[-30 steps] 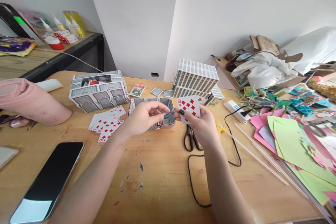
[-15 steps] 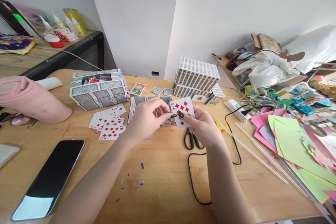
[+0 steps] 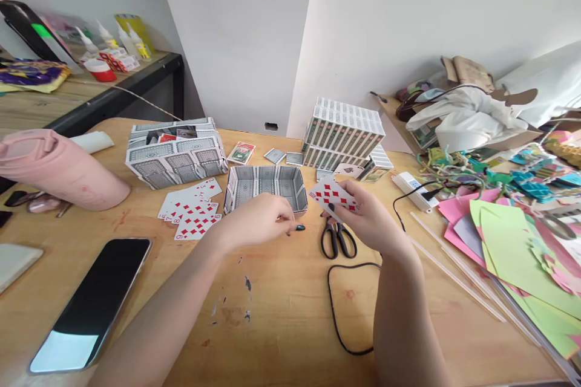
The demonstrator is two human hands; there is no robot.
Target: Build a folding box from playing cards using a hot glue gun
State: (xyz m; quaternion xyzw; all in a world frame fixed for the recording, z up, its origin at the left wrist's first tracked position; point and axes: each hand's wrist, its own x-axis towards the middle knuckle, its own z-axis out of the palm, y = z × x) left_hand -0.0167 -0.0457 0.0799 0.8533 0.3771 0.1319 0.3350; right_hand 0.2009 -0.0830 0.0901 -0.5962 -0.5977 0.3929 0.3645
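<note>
My right hand pinches a playing card, a ten of diamonds, tilted above a pair of black-handled scissors. My left hand hovers with loosely bent fingers and nothing visible in them. Right behind it is an open box made of playing cards, grey patterned backs showing, its near side partly covered by that hand. Several loose diamond cards lie fanned on the table to the left. A larger box of cards with things inside stands beyond them.
A phone and a pink tumbler occupy the left. Stacked card packs and a single card pack sit at the back. Rightward are a power strip, a black cable, clear sticks and coloured paper.
My hands have moved apart. The left has let go of the ten of diamonds, while the right has carried it rightward and turned it sideways. More of the open box and scissors shows.
</note>
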